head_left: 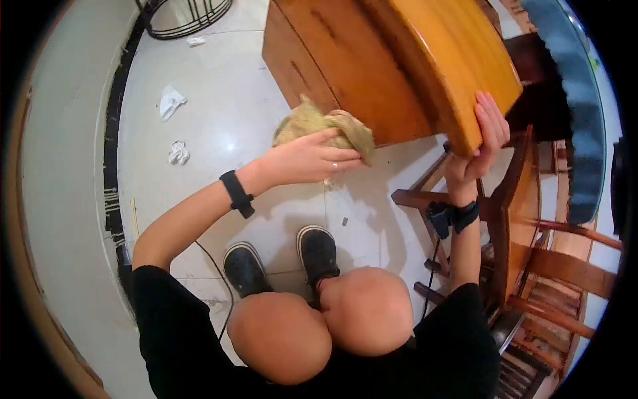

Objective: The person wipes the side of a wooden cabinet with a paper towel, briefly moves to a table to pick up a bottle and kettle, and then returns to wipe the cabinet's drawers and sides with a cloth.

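A crumpled olive-yellow cloth [312, 126] is in my left hand [316, 158], its fingers bent over the cloth's near side. The cloth lies close against the lower edge of an orange-brown wooden cabinet [345, 60], which appears tilted. My right hand [490, 136] grips the rounded corner of the cabinet's glossy wooden top [465, 60], with the fingers over the top face and the thumb near its edge. Both wrists wear dark straps.
Wooden chairs [518, 213] stand at the right, beside a table with a blue cover [581, 113]. Crumpled white tissues [178, 153] lie on the tiled floor. A black wire rack [186, 20] is at the upper left. Thin cables run near my feet.
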A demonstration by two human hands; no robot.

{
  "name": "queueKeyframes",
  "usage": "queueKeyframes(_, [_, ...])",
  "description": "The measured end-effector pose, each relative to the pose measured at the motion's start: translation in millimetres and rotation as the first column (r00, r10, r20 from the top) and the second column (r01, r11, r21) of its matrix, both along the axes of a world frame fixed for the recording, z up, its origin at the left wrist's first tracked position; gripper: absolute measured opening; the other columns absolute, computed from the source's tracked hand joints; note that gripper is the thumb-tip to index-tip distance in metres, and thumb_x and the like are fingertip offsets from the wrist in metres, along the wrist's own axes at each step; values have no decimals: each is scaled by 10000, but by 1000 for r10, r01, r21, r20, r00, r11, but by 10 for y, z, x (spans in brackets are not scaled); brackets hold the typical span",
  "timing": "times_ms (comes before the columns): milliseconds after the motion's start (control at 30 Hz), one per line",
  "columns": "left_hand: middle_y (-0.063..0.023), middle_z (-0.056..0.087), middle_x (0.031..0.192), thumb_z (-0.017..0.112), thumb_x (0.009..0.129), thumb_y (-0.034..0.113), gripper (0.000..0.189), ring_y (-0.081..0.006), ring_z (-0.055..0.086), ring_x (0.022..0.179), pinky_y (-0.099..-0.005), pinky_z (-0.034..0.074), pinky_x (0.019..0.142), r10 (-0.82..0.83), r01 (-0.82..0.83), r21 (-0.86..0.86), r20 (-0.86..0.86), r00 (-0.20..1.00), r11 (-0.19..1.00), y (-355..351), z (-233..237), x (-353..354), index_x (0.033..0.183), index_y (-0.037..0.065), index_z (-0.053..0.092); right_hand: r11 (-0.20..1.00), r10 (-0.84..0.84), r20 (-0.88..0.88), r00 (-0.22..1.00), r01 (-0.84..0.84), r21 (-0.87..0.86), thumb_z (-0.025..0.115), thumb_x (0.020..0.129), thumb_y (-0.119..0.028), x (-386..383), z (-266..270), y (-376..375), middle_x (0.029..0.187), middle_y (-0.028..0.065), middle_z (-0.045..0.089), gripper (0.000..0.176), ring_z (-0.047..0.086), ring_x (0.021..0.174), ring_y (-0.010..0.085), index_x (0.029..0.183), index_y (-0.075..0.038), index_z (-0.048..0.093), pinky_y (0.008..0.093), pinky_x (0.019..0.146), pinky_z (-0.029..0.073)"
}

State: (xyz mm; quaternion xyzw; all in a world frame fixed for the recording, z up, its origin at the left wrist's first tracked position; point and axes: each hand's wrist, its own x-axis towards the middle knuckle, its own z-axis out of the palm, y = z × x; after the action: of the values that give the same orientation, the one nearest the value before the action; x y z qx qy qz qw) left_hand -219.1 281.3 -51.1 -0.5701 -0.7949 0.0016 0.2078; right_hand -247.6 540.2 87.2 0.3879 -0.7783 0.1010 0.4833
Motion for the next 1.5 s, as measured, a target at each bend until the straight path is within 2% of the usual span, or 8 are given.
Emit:
queueKeyframes(200, [81,473,1374,612,818,137,527,-75,447,1244,-415,301,1124,4,-14,139,69,998,990,-2,302,121,1337,163,522,1000,3,-28,1000,-3,-9,290,1019,-314,-36,-29,56,1175,103,644,407,575,1124,278,1131,-72,597,371,943,355])
queueKeyframes(500, [108,526,1267,673,799,196,372,-136,500,1181,-472,380,1080,152,72,648,-283,947,759,394,836,107,1165,255,649,1000,23,-20,1000,-23,-8,318,1006,-296,-49,9,61,1156,102,655,396,582,1107,271,1114,-68,623,360,925,369])
queueKeyframes(700, [75,543,1138,626,806,168,311,-100,516,1125,-408,450,995,-10,151,490,-278,960,859,290,559,-143,1114,209,645,1000,-7,38,999,7,-4,284,1016,-330,2,19,46,1179,126,639,437,572,1128,284,1129,-60,609,374,948,362])
queueKeyframes(867, [-20,536,1072,662,732,138,380,-235,523,1031,-372,501,799,37,100,690,-181,983,717,95,749,-174,1111,174,650,999,-39,69,997,38,12,255,1020,-373,44,-4,59,1190,143,629,485,558,1152,309,1140,-45,590,397,973,351])
queueKeyframes(1000, [-25,546,1125,718,723,91,371,-223,513,1084,-368,496,892,335,-46,880,-132,933,473,-172,923,-409,1074,207,684,999,-37,89,995,37,-5,248,1020,-361,60,6,9,1199,158,617,486,554,1151,333,1141,-28,580,424,972,356])
queueKeyframes(1100, [-6,540,1149,701,749,89,391,-207,515,1115,-390,470,957,309,58,732,-357,882,679,-261,941,-533,1112,227,665,999,-29,78,997,30,-15,251,1018,-357,49,-15,5,1199,161,614,475,548,1157,337,1146,-34,575,427,972,357])
queueKeyframes(1233, [82,520,1250,625,845,140,392,-148,490,1211,-433,400,1068,224,26,508,-424,878,861,-197,710,-768,1202,300,604,999,-50,101,994,49,8,264,1017,-346,67,-13,26,1218,167,599,448,539,1166,340,1166,-37,552,441,981,352])
queueKeyframes(1500, [69,511,1299,581,858,206,388,-171,493,1225,-423,420,1034,286,-13,539,-426,858,842,-326,768,-1122,1234,298,575,998,-34,142,989,26,62,301,1012,-291,111,14,73,1254,186,566,392,511,1183,372,1201,-24,517,466,1015,356])
